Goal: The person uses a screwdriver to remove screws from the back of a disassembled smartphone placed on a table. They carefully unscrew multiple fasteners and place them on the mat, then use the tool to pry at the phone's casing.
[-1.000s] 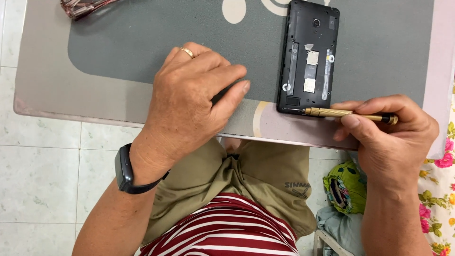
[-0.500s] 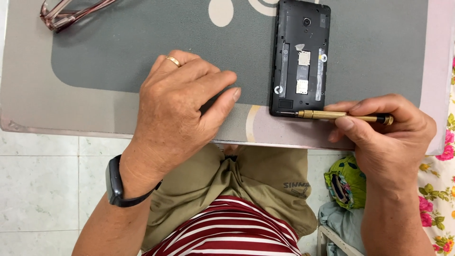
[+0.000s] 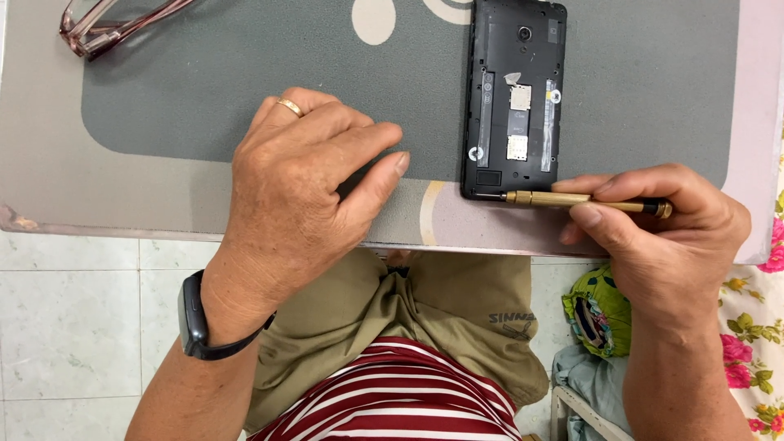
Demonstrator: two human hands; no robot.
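Fingers of the right hand (image 3: pixel 661 237) pinch a brass screwdriver (image 3: pixel 572 199) level at the opened phone's (image 3: pixel 513 98) lower corner; the left hand (image 3: pixel 306 192) rests palm-down, empty, on the mat (image 3: pixel 204 90).

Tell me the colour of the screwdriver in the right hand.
The slim metal screwdriver has a brass-gold shaft with a black rear section, held in the right hand. The head view shows it best.

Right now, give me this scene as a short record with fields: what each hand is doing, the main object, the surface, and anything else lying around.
Left hand: flat on the grey mat, palm down, gold ring on one finger, dark band on the wrist
Right hand: holds a brass screwdriver, tip at the phone's lower left corner
Phone: black, back cover off, lying on the mat
Glasses: folded, top left of the mat
Surface: table over a tiled floor
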